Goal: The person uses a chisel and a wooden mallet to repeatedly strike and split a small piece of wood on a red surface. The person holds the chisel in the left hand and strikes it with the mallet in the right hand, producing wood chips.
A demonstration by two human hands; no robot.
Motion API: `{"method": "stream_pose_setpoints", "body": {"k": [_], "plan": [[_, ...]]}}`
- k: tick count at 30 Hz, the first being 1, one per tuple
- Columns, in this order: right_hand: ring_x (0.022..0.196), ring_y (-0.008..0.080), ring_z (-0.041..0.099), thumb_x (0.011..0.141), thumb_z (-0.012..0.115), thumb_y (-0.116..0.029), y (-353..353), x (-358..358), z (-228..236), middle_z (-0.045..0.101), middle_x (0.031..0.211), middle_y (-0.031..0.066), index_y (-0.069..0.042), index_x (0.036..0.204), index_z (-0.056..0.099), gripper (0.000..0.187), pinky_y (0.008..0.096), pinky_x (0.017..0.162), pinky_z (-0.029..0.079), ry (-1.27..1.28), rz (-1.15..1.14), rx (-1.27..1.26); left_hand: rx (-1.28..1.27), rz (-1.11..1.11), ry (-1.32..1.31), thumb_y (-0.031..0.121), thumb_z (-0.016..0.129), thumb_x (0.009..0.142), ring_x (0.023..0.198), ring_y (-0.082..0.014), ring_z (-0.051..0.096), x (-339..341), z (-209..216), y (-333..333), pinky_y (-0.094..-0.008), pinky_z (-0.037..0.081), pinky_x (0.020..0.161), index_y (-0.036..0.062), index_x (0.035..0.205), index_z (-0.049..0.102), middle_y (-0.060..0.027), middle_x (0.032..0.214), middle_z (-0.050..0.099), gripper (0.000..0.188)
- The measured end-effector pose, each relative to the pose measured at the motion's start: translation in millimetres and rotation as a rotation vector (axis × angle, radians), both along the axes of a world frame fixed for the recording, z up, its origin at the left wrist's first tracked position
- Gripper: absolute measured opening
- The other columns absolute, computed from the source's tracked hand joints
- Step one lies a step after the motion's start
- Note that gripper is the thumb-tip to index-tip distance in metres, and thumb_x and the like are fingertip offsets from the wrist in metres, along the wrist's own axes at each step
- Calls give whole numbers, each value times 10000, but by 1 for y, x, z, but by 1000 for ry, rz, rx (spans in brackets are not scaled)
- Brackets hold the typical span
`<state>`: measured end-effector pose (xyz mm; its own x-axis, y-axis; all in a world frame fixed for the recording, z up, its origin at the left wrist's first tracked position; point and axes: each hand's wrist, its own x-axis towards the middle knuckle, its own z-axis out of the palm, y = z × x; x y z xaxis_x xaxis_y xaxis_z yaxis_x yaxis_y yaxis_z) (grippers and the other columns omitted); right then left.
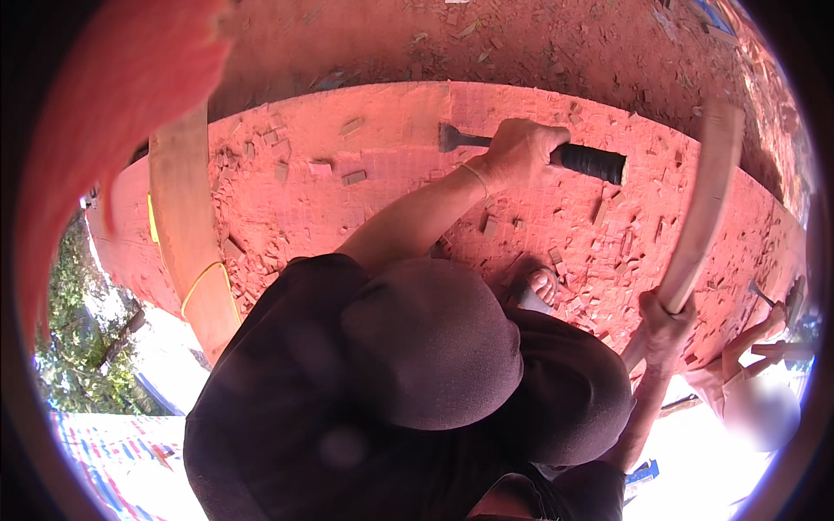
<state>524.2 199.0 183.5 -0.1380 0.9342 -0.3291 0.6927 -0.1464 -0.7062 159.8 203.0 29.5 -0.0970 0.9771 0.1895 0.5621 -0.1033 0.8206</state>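
Note:
My left hand [524, 149] is closed around a chisel, its flat steel blade [450, 137] pointing left and its black-wrapped handle [595, 163] sticking out to the right. The chisel lies low over a large reddish wooden slab [391, 187] strewn with chips; whether the blade touches the wood I cannot tell. At the right, my right hand [667, 326] grips the lower part of a long wooden club [708, 191], which tilts up and away from me. My fingers wrap fully round it.
My dark-clothed knees [434, 347] fill the middle, and a sandalled foot [540, 286] stands on the slab. A long board [187, 217] with a yellow cord [228, 278] lies at the left. Red cloth [122, 95] hangs upper left. Another person [738, 386] works at the far right with a chisel [763, 293].

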Motion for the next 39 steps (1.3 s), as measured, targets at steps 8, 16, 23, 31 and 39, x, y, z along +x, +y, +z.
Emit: {"method": "stream_pose_setpoints", "body": {"k": [8, 16, 23, 31, 39], "plan": [[848, 209, 637, 912, 577, -163, 53, -112, 75, 669, 810, 99, -27, 860, 662, 168, 366, 860, 503, 623, -717, 400, 31, -14, 5, 233, 757, 709, 694, -361, 679, -2, -1, 2, -476, 496, 606, 118, 793, 626, -122, 693, 649, 193], [547, 130, 572, 732, 706, -117, -23, -20, -14, 592, 639, 51, 12, 892, 619, 224, 296, 482, 465, 109, -243, -235, -63, -64, 123, 246, 756, 706, 698, -360, 686, 1, -4, -13, -477, 518, 609, 111, 811, 643, -122, 707, 665, 206], [742, 207, 619, 915, 707, -247, 36, 60, 85, 637, 800, 84, -6, 955, 660, 248, 320, 718, 513, 413, -489, 381, 49, 17, 31, 219, 766, 724, 678, -358, 670, -12, 3, -17, -475, 496, 582, 110, 778, 591, -104, 691, 642, 213], [975, 307, 660, 879, 509, -184, 99, -8, 168, 678, 941, 170, 73, 994, 681, 330, 426, 936, 535, 369, -671, 802, 26, 57, 0, 193, 755, 697, 690, -363, 666, -19, 2, -6, -459, 473, 579, 105, 768, 596, -114, 688, 634, 196], [591, 139, 581, 766, 727, -119, -13, -113, -15, 618, 674, 60, 20, 891, 618, 216, 335, 580, 507, -148, -69, -317, -150, -96, 175, 251, 769, 712, 700, -356, 683, -12, -12, -19, -480, 501, 605, 122, 786, 618, -108, 687, 649, 212]]}}
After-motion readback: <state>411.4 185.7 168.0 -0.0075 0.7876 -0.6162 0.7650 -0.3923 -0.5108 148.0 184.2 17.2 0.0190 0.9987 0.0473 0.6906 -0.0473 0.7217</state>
